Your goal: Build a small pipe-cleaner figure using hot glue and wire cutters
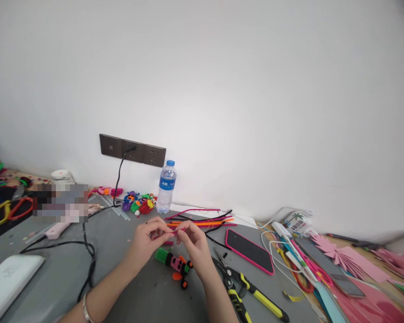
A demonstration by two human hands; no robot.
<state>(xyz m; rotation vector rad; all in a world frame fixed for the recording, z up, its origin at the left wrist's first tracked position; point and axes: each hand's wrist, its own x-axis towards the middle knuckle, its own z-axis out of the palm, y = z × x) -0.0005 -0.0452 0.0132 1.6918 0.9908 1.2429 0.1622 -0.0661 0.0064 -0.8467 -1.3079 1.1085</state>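
My left hand [148, 242] and my right hand [194, 244] meet above the grey mat, fingertips pinched close together. Between them is a short pink pipe cleaner [175, 233], mostly hidden by the fingers. Just below lies a small pipe-cleaner figure [175, 264] in green, black, pink and orange. Behind my hands, a bundle of orange, pink and black pipe cleaners [202, 222] is spread out. Yellow-and-black pliers [244, 287] rest beside my right forearm.
A water bottle [166, 188] stands near the wall, with colourful fuzzy figures [139, 203] to its left. A pink-cased phone [249, 251] lies at right, before paper and scissors [318, 271]. Black cable [87, 251] and a white device [11, 280] are at left.
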